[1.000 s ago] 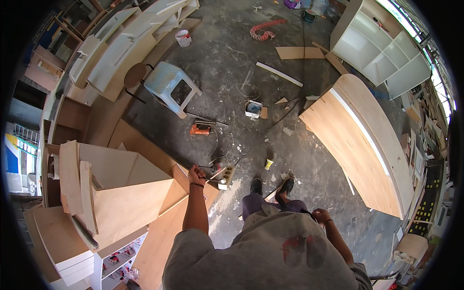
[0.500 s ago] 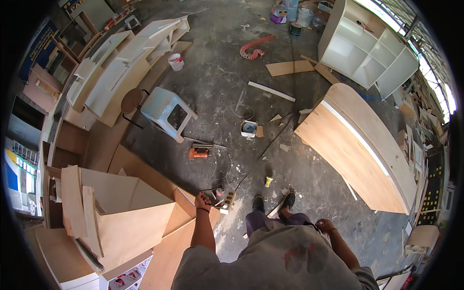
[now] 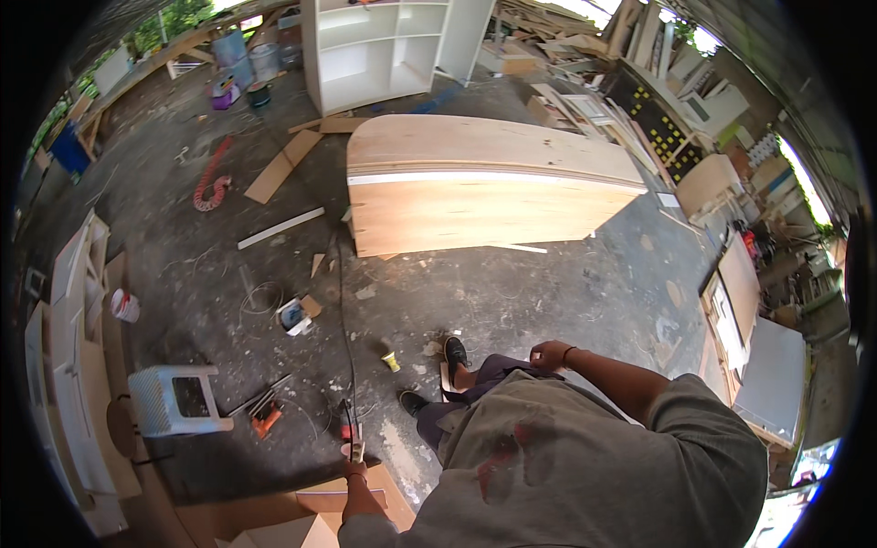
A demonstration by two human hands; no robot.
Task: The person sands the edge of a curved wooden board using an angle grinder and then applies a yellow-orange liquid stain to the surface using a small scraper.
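Observation:
At the lower left my left hand (image 3: 354, 468) is closed, its fingers curled right beside the pale power strip (image 3: 357, 449) on the floor. What it holds, if anything, is too small to make out. Just beyond lies a small red-and-black thing (image 3: 346, 427), its kind unclear. My right hand (image 3: 550, 354) is closed in front of my right thigh, and a tiny pale spot shows at its fingers. Whether that is a held thing cannot be told. A black cable (image 3: 342, 310) runs from the power strip across the floor.
A curved plywood cabinet (image 3: 484, 205) lies ahead, with a white shelf unit (image 3: 365, 68) behind. A pale blue stool (image 3: 164, 402), an orange power tool (image 3: 267, 422) and a yellow cup (image 3: 391, 362) are on the left-hand floor. Boards (image 3: 744, 292) lean at right.
My view and body have turned to the right, so the plywood cabinet now lies ahead. My right hand has come up in front of my thigh. The left stays near the power strip.

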